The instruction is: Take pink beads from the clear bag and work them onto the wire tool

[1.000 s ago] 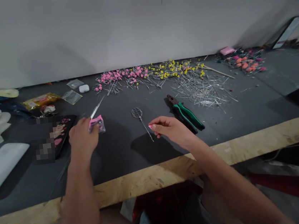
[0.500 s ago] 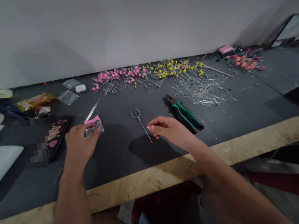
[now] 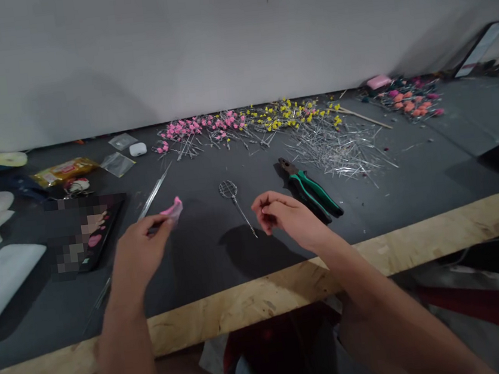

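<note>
My left hand [image 3: 141,244] pinches a small clear plastic bag with a pink edge [image 3: 173,209] between thumb and fingers. It is held above the dark table, beside some thin silvery strips [image 3: 155,192]. My right hand [image 3: 282,216] hovers with its fingers curled and thumb pressed in; whatever they may hold is hidden. Just left of that hand lies a thin metal wire piece with a round, mesh-like head [image 3: 228,190], its stem pointing toward me. Pliers with green and black handles [image 3: 316,194] rest on the table to the right of my right hand.
Along the wall lie pink-tipped wire stems [image 3: 201,124], yellow-tipped ones [image 3: 288,113] and a heap of bare wires [image 3: 344,152]. Orange-tipped pieces [image 3: 411,102] lie farther right. A dark case [image 3: 101,234] and a white object [image 3: 6,284] are at left. The wooden edge [image 3: 253,300] borders the table.
The bag in my left hand has moved slightly right and turned, showing less clear plastic. The pink bit at my right fingertips no longer shows; those fingers are curled more.
</note>
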The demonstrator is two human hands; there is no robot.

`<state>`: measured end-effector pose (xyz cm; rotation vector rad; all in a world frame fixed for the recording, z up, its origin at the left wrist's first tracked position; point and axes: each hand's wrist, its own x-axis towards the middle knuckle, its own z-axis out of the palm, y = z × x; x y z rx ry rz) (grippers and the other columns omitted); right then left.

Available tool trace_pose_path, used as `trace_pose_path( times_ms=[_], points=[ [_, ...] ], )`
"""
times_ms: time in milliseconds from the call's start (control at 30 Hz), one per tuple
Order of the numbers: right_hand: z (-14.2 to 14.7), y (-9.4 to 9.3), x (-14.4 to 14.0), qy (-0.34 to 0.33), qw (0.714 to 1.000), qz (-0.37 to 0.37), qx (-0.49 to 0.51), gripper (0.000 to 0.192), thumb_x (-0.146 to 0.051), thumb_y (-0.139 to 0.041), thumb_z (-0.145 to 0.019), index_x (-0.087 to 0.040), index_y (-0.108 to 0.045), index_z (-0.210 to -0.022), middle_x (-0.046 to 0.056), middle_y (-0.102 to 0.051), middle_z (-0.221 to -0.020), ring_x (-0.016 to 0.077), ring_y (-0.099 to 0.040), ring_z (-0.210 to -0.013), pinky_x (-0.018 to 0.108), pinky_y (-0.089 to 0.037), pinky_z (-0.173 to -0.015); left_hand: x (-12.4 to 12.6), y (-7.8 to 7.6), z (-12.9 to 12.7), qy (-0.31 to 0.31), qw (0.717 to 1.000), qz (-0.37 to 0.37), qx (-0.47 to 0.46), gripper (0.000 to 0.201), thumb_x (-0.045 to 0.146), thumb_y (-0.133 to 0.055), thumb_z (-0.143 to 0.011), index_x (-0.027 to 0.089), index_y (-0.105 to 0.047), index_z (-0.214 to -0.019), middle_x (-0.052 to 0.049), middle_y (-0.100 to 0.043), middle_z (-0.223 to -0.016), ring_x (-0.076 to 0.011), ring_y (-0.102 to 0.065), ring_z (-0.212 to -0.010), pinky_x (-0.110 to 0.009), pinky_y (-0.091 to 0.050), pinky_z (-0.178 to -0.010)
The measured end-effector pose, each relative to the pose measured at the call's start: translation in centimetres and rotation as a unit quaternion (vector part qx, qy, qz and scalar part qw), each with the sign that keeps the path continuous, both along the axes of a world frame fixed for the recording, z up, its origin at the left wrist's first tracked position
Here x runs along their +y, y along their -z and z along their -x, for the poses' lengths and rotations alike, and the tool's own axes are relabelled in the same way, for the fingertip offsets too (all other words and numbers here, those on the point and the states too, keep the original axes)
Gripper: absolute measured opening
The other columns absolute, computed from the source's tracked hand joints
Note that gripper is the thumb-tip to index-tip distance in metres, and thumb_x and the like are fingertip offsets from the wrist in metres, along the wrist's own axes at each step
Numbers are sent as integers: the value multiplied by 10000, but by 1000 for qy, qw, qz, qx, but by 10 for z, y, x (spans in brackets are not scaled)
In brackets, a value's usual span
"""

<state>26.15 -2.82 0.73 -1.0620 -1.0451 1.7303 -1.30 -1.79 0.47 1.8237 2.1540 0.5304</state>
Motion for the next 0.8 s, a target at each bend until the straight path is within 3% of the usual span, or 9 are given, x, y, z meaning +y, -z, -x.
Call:
trace_pose_path(
  times_ms=[100, 200, 300, 400, 633, 733, 800],
  points=[
    [-3, -3, -4, -32, 997, -57, -33, 155, -245, -437, -833, -186, -580, -840, -39, -422, -604, 97, -420, -546, 253, -381, -556, -15, -13, -25, 20, 981, 48, -186, 284, 453, -606, -743, 220, -671, -892, -5, -675, -842, -164, -574, -737, -245, -409, -633],
    [-6, -11, -11, -91, 977, -153, -116, 211, -341, -585, -805, -201, -618, -958, -20, -471, -736, 99, -443, -653, 244, -373, -617, -26, -17, -49, 107, 920, 146, -347, 186, 387, -634, -722, 215, -670, -784, 14, -643, -720, -122, -538, -631, -219, -398, -574],
    [-6, -15, -16, -151, 954, -203, -158, 243, -344, -693, -732, -204, -652, -926, -9, -505, -814, 100, -456, -704, 233, -369, -631, -30, -16, -71, 190, 872, 224, -392, 144, 341, -625, -733, 205, -668, -734, 21, -591, -659, -105, -504, -607, -211, -388, -568],
    [-5, -11, -17, -141, 962, -175, -158, 193, -366, -667, -756, -194, -645, -840, -12, -535, -756, 99, -465, -662, 228, -369, -594, -29, -17, -86, 212, 842, 250, -427, 162, 321, -613, -737, 187, -625, -646, 36, -504, -577, -88, -432, -548, -203, -351, -518],
    [-10, -3, -11, -118, 978, -106, -133, 268, -427, -677, -735, -183, -612, -821, -37, -503, -628, 84, -432, -556, 219, -346, -521, -23, -12, -94, 163, 832, 232, -477, 238, 413, -599, -761, 187, -650, -706, 13, -530, -597, -91, -435, -534, -214, -363, -500],
    [-10, -2, -9, -67, 980, -117, -147, 252, -423, -652, -758, -177, -604, -775, -29, -524, -632, 85, -443, -559, 223, -357, -531, -23, -6, -93, 148, 826, 196, -507, 250, 433, -613, -762, 193, -668, -797, -6, -579, -671, -95, -477, -570, -220, -400, -525],
    [-9, 0, -7, -33, 980, -117, -158, 255, -426, -651, -754, -176, -603, -759, -26, -534, -631, 86, -446, -556, 226, -362, -531, -23, -3, -93, 140, 839, 170, -498, 246, 401, -672, -717, 196, -669, -853, -13, -610, -727, -99, -496, -585, -229, -419, -543]
  ],
)
